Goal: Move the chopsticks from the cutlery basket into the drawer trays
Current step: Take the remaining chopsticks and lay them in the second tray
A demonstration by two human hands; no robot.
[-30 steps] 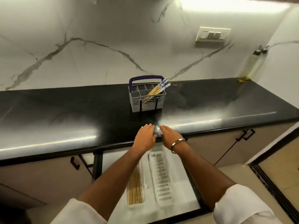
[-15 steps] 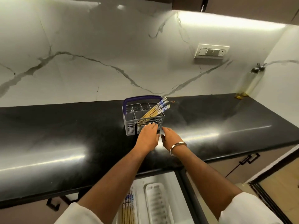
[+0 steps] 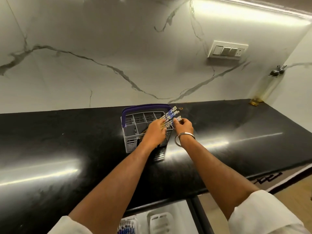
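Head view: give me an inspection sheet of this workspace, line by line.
Surface: black glossy countertop, strong light reflections.
Job's things: grey cutlery basket with purple handle stands on the counter; patterned chopsticks lean out of its right end. Below the counter edge, an open drawer shows the left tray holding chopsticks and the right tray, contents not visible.
Clutter: clear bottle in the far right corner.
Grippers: left hand grips the chopstick bundle; right hand pinches one chopstick end; bangle on right wrist.
Cables: nothing seen.
Surroundings: marble backsplash, switch panel.
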